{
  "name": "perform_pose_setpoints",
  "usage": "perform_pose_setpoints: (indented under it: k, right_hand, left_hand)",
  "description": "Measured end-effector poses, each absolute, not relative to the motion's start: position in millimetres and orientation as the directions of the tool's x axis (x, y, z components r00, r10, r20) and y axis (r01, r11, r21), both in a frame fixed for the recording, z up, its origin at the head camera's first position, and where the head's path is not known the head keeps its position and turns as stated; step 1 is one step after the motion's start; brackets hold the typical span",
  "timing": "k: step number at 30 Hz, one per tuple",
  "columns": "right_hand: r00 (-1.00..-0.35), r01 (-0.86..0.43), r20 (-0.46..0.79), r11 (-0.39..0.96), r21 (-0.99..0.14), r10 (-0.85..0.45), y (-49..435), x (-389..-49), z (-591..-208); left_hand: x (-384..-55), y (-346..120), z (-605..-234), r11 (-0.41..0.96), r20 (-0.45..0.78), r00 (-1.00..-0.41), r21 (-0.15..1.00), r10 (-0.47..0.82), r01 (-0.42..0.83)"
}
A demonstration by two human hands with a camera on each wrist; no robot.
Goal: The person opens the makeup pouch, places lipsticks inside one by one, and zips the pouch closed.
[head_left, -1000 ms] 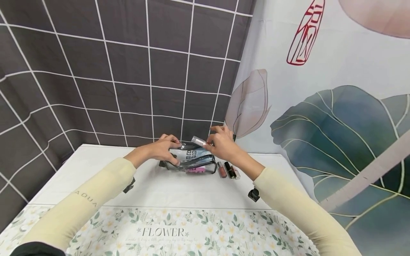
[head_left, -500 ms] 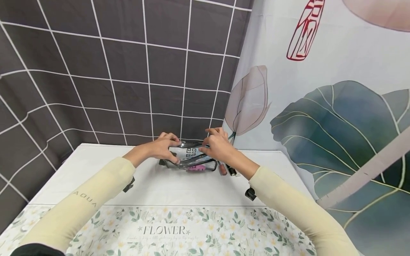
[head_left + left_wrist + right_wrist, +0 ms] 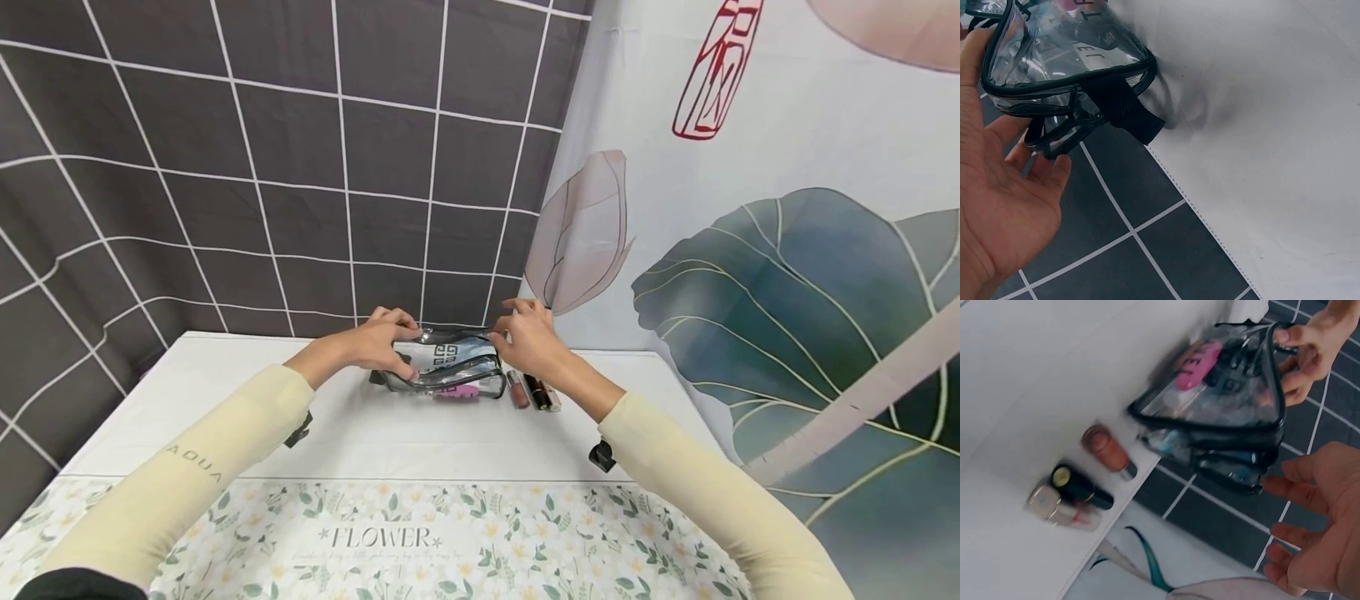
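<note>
A clear cosmetic bag with black trim stands unzipped at the back of the white table. My left hand holds it at its left end, thumb on the front edge and fingers at the back edge. A pink oval item shows through its clear wall, among other contents blurred in the right wrist view. Just at the bag's right end is my right hand, its fingers loosely bent with nothing held. Right of the bag lie a reddish-brown lip gloss tube, a black lipstick and a clear tube.
The white tabletop meets a floral cloth printed with "FLOWER" at the front. Behind the bag hangs a dark grid-patterned curtain. A leaf-patterned curtain hangs on the right.
My right hand held a clear tube above the bag's opening, then reached lower over it. It has drawn back right without the tube. The left hand keeps its hold.
</note>
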State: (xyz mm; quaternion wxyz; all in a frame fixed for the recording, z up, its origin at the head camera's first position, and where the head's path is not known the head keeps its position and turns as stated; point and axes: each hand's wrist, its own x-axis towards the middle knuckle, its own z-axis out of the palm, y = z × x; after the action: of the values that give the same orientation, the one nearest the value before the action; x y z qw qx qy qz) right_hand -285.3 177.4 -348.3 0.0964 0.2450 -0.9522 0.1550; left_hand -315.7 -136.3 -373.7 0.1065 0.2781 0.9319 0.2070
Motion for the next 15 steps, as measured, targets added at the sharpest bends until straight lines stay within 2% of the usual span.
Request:
perform_pose_setpoints:
  k: [15]
  right_hand:
    - [-0.929, -0.360, 0.176, 0.902, -0.237, -0.325, 219.9, -289.1, -363.1]
  left_hand:
    - [-315.6, -135.7, -373.0, 0.762, -0.092, -0.826, 0.454, 0.556, 0.462]
